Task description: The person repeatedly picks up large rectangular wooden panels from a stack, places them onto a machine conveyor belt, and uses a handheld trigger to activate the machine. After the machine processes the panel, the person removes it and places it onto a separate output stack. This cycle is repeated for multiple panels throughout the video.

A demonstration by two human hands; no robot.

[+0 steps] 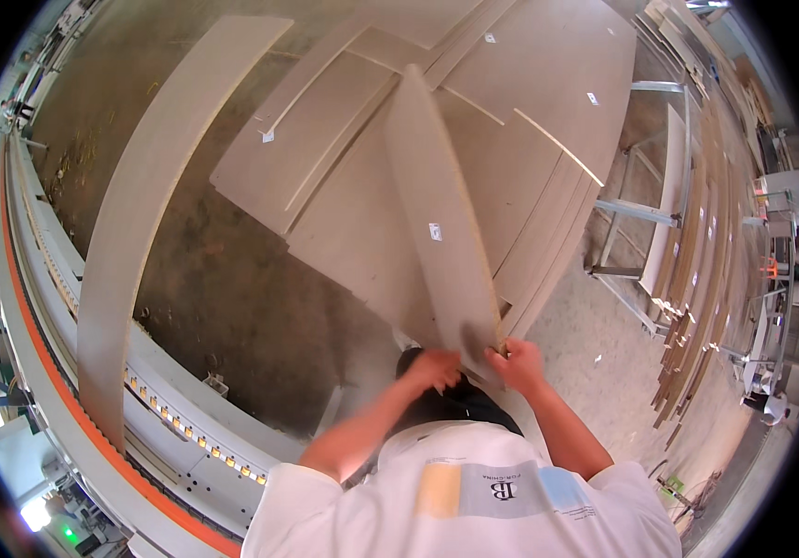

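Workshop floor (pixel 223 307): bare concrete, stained dark on the left, paler on the right, yellowish scraps scattered at the upper left.
Board stack (pixel 353 265): grey-brown sheets and offcuts, unevenly overlapped, pale cut edges showing.
Narrow panel (pixel 427 167): above the board stack in view, pointing away from the body, near end at the hands; tilt hard to judge.
Panel label (pixel 435 232): white sticker with dark marks, too small to read.
Stack labels (pixel 592 99): similar white stickers, spread over several sheets, equally unreadable.
Right hand (pixel 519 365): thumb and fingers pinching the narrow panel at its near right corner.
Left hand (pixel 432 369): blurred, fingers bent, just beside the panel's near end; cannot tell whether gripping or merely touching.
White shirt (pixel 455 521): black lettering between yellow and blue printed blocks.
Machine (pixel 32 321): along the left, edged with an orange strip.
Long panel (pixel 162 158): near end over the machine.
Wood strips (pixel 702 288): bundled at the right, white labels among them.
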